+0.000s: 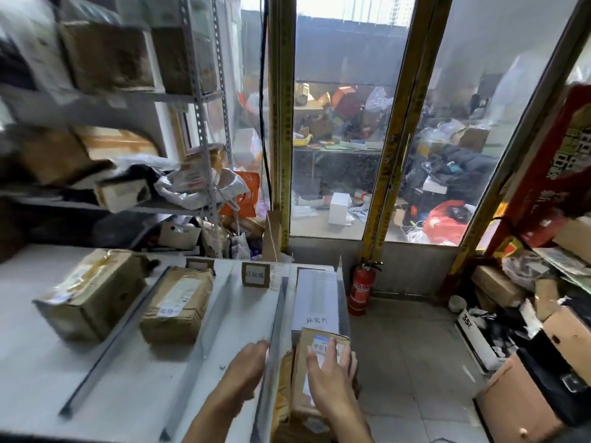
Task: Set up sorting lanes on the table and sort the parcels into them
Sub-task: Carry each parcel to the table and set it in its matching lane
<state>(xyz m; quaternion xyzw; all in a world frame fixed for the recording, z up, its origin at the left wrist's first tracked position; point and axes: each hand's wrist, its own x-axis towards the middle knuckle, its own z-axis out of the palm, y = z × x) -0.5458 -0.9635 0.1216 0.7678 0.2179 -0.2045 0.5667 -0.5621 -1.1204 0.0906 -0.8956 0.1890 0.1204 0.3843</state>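
Grey metal strips (110, 343) (204, 346) (275, 343) split the white table (38, 362) into lanes. A taped brown box (92, 295) lies in the left lane and a brown parcel (177, 303) in the one beside it. A card sign (255, 275) stands at the far end of the third lane. In the rightmost lane lies a white labelled sheet (316, 298), with a brown parcel (307, 372) at its near end. My right hand (329, 378) lies flat on that parcel's top. My left hand (243, 369) rests with straight fingers on the table next to the rightmost strip.
Metal shelves (128, 100) loaded with boxes and bags stand to the left. A red fire extinguisher (359, 290) stands on the floor past the table's right edge. Cartons and clutter (527, 346) crowd the right side. Glass doors (345, 123) lie ahead.
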